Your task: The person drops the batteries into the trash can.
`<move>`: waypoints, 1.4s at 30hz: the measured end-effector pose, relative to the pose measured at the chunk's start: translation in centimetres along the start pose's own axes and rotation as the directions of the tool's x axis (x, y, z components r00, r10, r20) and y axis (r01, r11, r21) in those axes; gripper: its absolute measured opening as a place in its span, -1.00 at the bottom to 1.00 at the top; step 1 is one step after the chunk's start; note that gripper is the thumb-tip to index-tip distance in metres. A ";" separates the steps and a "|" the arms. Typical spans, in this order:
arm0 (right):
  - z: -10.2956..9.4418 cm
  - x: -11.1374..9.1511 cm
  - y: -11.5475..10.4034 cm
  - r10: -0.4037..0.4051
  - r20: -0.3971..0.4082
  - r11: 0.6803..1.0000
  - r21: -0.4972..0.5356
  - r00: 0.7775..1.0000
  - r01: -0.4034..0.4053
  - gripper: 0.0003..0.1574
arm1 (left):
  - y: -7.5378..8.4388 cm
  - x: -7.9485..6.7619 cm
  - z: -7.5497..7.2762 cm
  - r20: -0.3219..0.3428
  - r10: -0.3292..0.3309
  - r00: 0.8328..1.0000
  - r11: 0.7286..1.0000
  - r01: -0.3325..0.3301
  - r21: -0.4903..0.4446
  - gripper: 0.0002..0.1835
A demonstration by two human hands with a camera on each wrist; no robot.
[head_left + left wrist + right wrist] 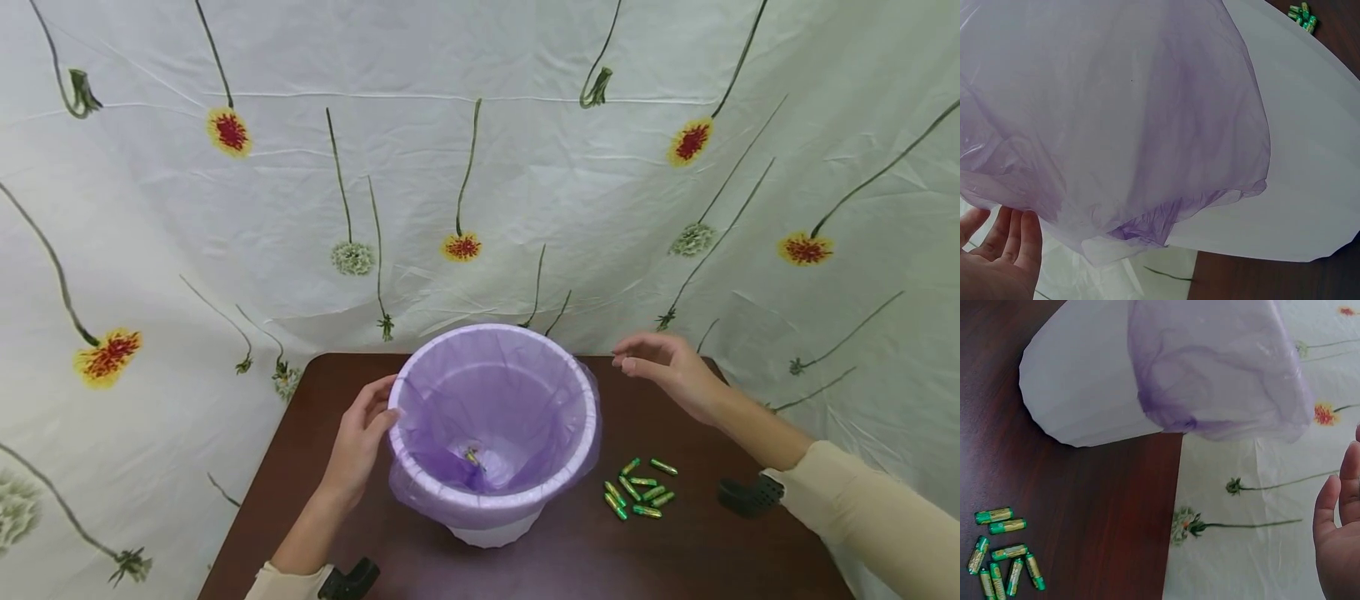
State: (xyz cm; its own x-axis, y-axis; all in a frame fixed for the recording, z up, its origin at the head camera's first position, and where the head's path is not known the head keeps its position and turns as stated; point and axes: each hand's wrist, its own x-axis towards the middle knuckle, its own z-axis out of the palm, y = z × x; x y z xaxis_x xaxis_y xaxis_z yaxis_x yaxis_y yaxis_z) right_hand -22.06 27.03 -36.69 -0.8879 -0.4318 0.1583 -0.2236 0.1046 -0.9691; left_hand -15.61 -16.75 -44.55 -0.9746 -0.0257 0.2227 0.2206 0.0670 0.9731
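A white trash bin (495, 533) stands upright on the table, lined with a translucent purple trash bag (491, 383) folded over its rim. My left hand (357, 437) holds the left side of the rim, fingers against the bag's outside and the thumb over the edge. At the bottom of the bag lies a small green and gold battery (471, 457); whether others are under it, I cannot tell. My right hand (667, 371) hovers right of the bin, fingers loosely bent, nothing held. Several green and gold batteries (1009, 552) lie in a loose group right of the bin.
The dark brown table (570, 567) ends just behind the bin. A white flower-patterned cloth (300, 183) hangs behind and at both sides. Black wrist devices (750, 496) sit at both sleeve cuffs.
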 end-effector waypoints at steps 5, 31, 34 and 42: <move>-0.9 -1.4 0.9 0.001 -0.036 1.000 -0.025 0.999 -0.002 -0.71 | 0.0 -0.1 0.1 -0.011 -0.005 1.000 1.000 0.005 -0.002 -0.50; -4.7 -8.2 8.5 0.123 -0.230 0.989 -0.052 0.965 -0.138 -0.64 | 0.0 -0.1 -0.1 -0.004 0.002 1.000 1.000 -0.002 -0.012 -0.50; -5.1 -8.6 9.5 0.159 -0.241 0.984 -0.038 0.958 -0.173 -0.69 | 0.0 -0.1 -0.2 0.002 0.001 1.000 1.000 -0.001 -0.016 -0.50; -5.9 -9.7 12.0 0.222 -0.251 0.973 -0.011 0.942 -0.232 -0.63 | 0.0 0.0 -0.1 0.020 0.005 1.000 1.000 -0.004 -0.016 -0.50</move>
State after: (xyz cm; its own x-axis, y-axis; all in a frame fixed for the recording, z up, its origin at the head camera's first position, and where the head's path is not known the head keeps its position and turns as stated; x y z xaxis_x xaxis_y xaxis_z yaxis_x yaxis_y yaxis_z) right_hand -18.53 37.73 -48.74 -0.9871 -0.1588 -0.0180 -0.0162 0.2116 -0.9772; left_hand -15.66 -16.90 -44.56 -0.9741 -0.0055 0.2261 0.2255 0.0508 0.9729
